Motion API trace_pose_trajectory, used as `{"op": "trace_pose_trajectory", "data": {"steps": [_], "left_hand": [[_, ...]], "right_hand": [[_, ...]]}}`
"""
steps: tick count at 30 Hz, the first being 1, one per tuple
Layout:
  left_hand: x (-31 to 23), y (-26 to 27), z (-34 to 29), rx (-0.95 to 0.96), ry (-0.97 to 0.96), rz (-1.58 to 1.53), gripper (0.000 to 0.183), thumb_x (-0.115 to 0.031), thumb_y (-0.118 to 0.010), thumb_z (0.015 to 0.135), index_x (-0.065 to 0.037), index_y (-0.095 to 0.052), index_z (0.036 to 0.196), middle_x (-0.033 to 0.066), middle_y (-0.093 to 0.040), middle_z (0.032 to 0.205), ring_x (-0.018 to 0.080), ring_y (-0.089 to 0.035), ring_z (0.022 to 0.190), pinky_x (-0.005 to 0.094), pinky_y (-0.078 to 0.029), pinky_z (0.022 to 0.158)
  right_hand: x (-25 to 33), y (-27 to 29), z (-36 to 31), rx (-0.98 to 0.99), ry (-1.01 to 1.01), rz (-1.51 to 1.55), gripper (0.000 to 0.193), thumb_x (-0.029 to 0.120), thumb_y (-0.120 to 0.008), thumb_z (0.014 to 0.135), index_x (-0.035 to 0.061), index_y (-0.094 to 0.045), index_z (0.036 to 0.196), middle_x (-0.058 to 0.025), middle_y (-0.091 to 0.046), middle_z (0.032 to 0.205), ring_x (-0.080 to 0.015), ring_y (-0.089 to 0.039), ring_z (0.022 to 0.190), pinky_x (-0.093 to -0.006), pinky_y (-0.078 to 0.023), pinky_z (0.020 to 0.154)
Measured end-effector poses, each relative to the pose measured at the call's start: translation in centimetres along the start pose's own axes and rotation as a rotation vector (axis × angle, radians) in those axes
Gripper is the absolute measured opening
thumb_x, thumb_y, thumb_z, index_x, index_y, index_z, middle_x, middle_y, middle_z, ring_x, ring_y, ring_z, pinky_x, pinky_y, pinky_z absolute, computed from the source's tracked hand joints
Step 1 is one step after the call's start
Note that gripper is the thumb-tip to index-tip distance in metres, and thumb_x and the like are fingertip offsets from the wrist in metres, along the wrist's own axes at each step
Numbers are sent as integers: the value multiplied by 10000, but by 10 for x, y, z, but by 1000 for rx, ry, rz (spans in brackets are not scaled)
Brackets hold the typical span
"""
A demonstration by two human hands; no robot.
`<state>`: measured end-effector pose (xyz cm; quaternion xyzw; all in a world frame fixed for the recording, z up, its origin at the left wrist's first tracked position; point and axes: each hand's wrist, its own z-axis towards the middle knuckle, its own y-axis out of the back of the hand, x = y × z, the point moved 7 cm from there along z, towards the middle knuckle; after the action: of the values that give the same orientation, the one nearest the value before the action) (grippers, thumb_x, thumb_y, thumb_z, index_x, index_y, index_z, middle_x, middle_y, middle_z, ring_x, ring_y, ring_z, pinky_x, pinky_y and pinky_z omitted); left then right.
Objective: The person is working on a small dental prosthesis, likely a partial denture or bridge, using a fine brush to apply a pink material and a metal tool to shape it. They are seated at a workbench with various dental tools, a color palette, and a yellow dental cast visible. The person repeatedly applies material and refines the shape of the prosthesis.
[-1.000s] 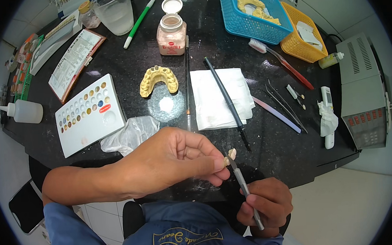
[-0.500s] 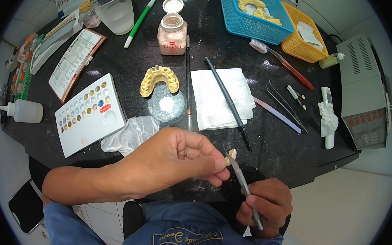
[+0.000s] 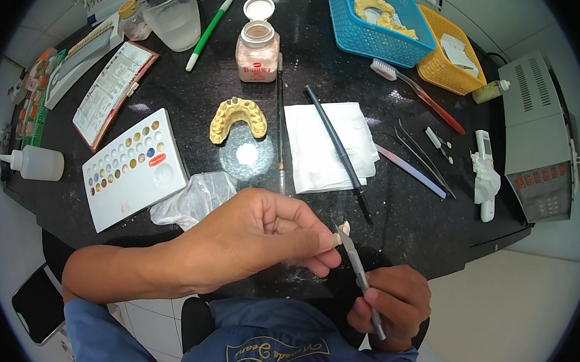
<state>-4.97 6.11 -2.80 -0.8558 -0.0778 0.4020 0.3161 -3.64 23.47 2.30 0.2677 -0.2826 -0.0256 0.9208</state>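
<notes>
The left hand pinches a small tooth piece. The right hand grips a blade tool, its tip touching the piece

Small pale tooth-like piece, cream-coloured, pinched at fingertips just right of frame centre, lower half. Slim metal scalpel-like blade tool, grey, tilted slightly left of upright, tip touching the small piece, handle running down toward the lower right of centre.

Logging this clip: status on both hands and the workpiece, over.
Left hand pinches small tooth piece at fingertips. Right hand grips scalpel, blade at the piece. Nothing between them; yellow dental cast lies apart on black table.
</notes>
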Motion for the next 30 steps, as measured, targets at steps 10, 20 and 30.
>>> {"op": "trace_pose_trajectory", "data": {"steps": [10,20,30], "left_hand": [[1,1,0,-9,-6,-17,162,-113,-621,918,47,-630,942,154,-696,942,172,-680,864,256,-528,817],[0,1,-1,-17,-8,-21,156,-102,-623,915,50,-630,945,157,-695,947,178,-681,866,261,-529,820],[0,2,0,-22,8,7,178,-120,-602,932,52,-617,975,164,-690,972,182,-679,877,264,-528,825]], "right_hand": [[3,-2,-2,-8,8,-26,292,153,-785,719,79,-609,940,-74,-659,770,-182,-646,580,-242,-474,451],[4,-3,0,-10,21,-54,297,156,-782,717,84,-606,945,-67,-655,758,-173,-636,559,-234,-455,438],[-3,4,-5,-58,-40,21,260,141,-717,777,59,-580,982,-100,-648,740,-190,-634,565,-251,-476,446]]}}
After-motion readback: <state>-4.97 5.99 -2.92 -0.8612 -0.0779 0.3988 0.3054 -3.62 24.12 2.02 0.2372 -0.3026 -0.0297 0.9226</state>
